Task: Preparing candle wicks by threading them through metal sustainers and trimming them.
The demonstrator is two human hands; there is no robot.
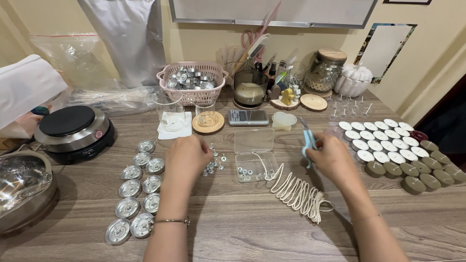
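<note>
At the far left edge a shiny metal pot (22,187) sits on the wooden table (233,223), with a small black hot plate (73,128) behind it. Next come empty metal candle cups (138,191), laid in two rough rows just left of the left forearm.

The left hand (187,156) rests knuckles up, fingers curled down toward a small heap of metal wick tabs (213,165) that lies just to its right, touching or nearly touching the fingertips. Whether it pinches one of them cannot be told, since the fingers are hidden.

Behind that hand stand a clear measuring cup (170,112) on a white napkin and a short glass (206,114) on a round wooden coaster. Further back, a pink basket (194,82) is heaped with more metal cups.

In the middle lies an open clear plastic box (255,155); its lower half holds a few wick tabs, and a coil of white wick cord (298,194) trails from its rim toward the right arm. Behind the box sit a small scale (248,117) and a dark glass candle jar (250,88) filled with pale wax.

The right hand (332,157) is closed around light blue scissors (307,141), blades pointing up and away, just above the coil.

To the right stand rows of white tealights (381,140), then olive-green tealights (422,170) toward the table edge. A glass jar (325,72) with a wooden lid and a white pumpkin-shaped pot (353,80) stand at the back.
</note>
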